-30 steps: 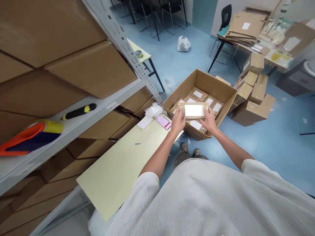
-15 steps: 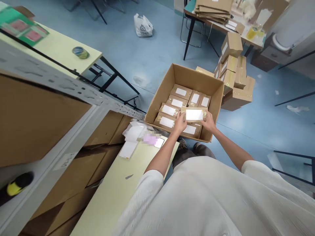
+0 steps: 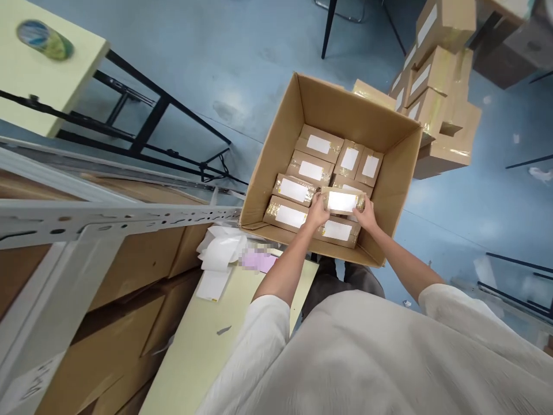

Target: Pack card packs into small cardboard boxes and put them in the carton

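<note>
A small kraft parcel [image 3: 343, 202] with a white label and clear tape lies flat, gripped at its 2 ends by the left hand [image 3: 317, 210] and right hand [image 3: 366, 216], over labelled parcels [image 3: 311, 170] packed in rows inside an open cardboard carton [image 3: 354, 109].

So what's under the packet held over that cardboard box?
Inside the cardboard box, taped packets with white labels lie in rows beneath the held packet, gripped by the left hand and right hand. The box floor beneath them is hidden.
</note>
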Demonstrator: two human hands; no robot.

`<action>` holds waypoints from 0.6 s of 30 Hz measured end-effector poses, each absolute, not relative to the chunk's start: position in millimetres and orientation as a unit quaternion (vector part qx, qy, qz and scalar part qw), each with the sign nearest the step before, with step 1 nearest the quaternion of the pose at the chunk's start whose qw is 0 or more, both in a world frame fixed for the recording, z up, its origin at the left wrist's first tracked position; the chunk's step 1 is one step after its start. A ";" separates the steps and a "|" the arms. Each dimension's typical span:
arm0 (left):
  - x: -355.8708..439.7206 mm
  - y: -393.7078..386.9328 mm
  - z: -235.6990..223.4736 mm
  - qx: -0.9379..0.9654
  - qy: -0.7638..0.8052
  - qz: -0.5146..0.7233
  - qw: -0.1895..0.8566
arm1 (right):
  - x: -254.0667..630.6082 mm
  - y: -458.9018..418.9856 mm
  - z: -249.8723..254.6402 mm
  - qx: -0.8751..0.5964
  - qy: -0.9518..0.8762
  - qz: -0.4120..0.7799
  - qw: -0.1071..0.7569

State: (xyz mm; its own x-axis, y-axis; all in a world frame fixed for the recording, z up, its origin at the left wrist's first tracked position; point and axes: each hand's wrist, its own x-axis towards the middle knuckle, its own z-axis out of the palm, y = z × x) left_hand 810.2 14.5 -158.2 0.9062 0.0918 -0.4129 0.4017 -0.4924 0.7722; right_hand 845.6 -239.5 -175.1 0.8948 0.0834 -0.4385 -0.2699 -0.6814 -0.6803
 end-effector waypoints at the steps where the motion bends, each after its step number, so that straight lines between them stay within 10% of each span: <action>1: 810.7 17.5 -167.6 0.854 0.151 -0.177 0.465 | 846.3 -235.9 -190.4 -0.886 0.048 0.231 0.399; 18: 815.0 48.2 -207.9 0.914 0.057 -0.330 0.231 | 844.3 -213.6 -237.3 -0.878 0.059 0.281 0.383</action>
State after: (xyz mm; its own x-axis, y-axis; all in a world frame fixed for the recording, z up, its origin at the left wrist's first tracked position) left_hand 815.0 48.2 -207.9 0.7762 -0.0474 -0.6287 0.2570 -0.8868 0.3841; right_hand 844.3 -213.6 -237.3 0.8351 0.1113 -0.5387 -0.3187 -0.7003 -0.6387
